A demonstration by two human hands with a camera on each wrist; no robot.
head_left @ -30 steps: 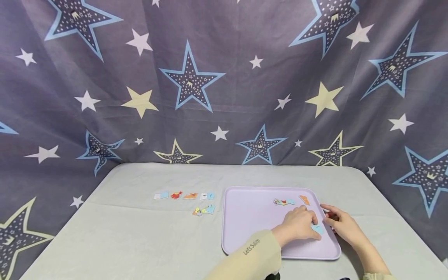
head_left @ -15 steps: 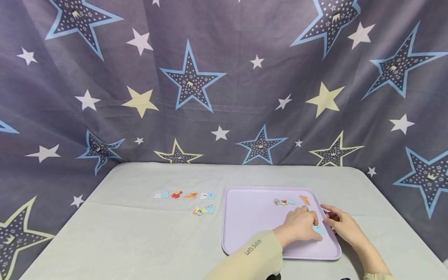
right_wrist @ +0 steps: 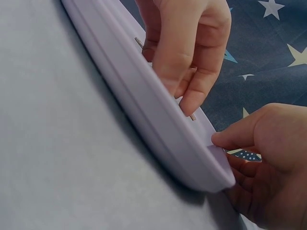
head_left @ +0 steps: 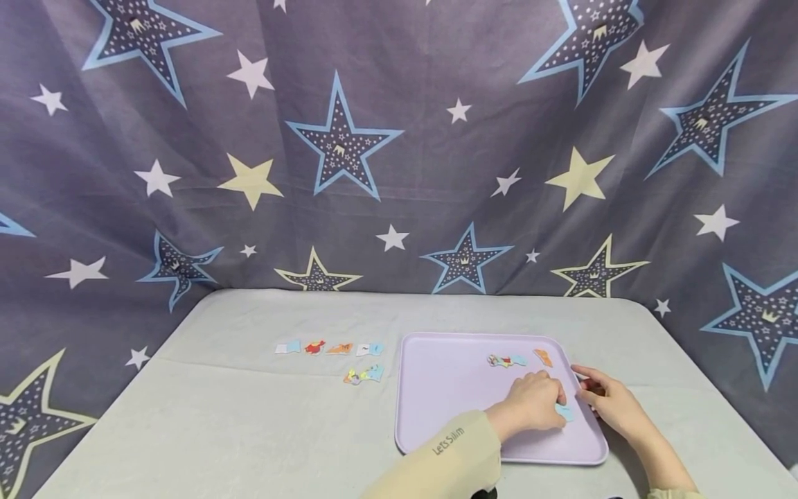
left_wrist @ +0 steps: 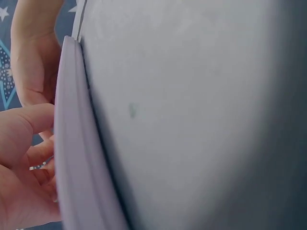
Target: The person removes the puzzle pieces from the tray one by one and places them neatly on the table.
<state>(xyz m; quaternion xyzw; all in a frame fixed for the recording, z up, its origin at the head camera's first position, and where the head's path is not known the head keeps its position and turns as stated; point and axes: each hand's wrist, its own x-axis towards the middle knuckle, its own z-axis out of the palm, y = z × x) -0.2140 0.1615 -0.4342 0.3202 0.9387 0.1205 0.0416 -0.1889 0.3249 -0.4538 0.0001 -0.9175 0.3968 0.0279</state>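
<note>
Left hand (head_left: 531, 402) fingers pinch the light-blue puzzle piece (head_left: 565, 413) inside the tray (head_left: 449, 381); right hand (head_left: 616, 403) fingers, the tray's right rim (head_left: 601, 438). Piece: likely light, stiff; grip edges.

Backdrop: dark grey-purple printed fabric hanging (head_left: 424, 187), filling the upper frame and extending down both sides; vertical folds noted. Print comprises plain white stars (head_left: 393, 240), plain yellow stars (head_left: 251, 181) and dark, dotted stars (head_left: 337, 152) outlined in blue or yellow, bearing small crowns. Counter (head_left: 218, 430): pale grey surface, rounded far corners, faint crease at left. Lighting: soft, fairly even.
</note>
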